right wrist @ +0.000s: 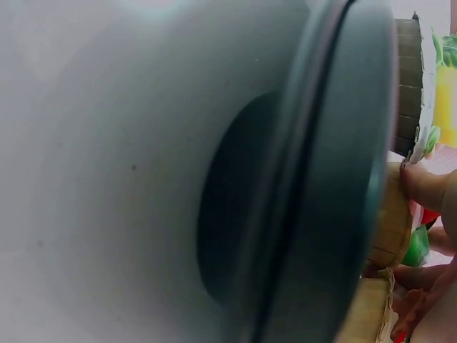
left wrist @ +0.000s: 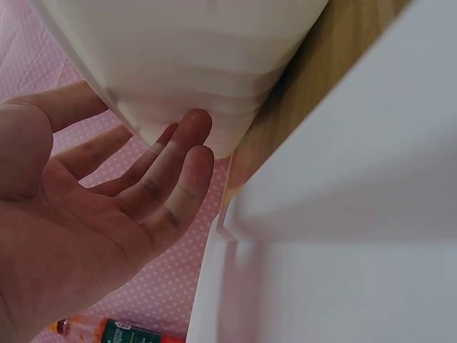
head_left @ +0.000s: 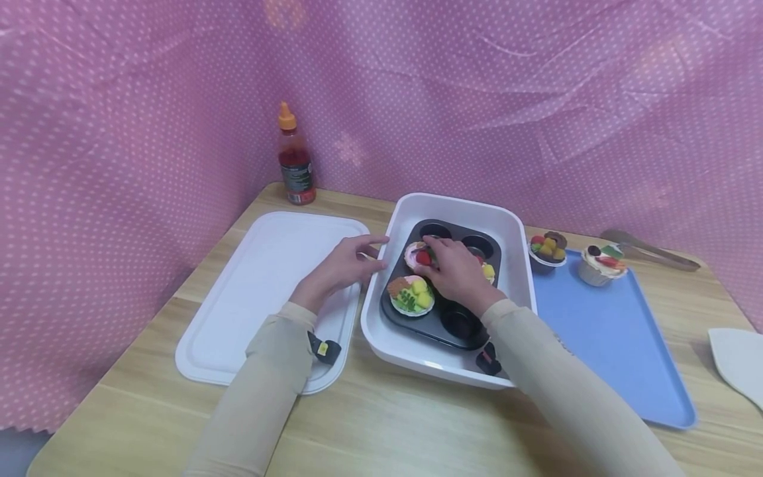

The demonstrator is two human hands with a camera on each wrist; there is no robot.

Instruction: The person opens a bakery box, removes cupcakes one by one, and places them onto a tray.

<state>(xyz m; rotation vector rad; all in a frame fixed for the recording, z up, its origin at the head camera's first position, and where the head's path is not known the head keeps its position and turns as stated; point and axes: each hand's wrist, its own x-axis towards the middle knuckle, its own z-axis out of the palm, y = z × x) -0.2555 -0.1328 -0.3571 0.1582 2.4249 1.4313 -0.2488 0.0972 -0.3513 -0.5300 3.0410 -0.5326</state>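
My right hand [head_left: 457,273] reaches into a white plastic tub [head_left: 512,232] and grips a toy cupcake [head_left: 413,254] with pink frosting and a red berry. That cupcake is at a cup of the dark muffin pan [head_left: 411,320] lying in the tub. In front of it sits a cupcake with yellow cubes and green leaves [head_left: 411,296]; another with a yellow piece [head_left: 489,271] is partly hidden behind my hand. My left hand [head_left: 341,268] is at the tub's left rim, fingers spread and loosely bent. In the left wrist view, the fingertips are beside the tub's outer wall [left wrist: 207,50].
A white tray [head_left: 238,298] lies left of the tub, and a sauce bottle [head_left: 296,165] stands behind it. On the right is a blue tray [head_left: 608,344] with two toy cupcakes [head_left: 601,265] near its far edge. A utensil [head_left: 652,250] and a white piece [head_left: 739,361] lie farther right.
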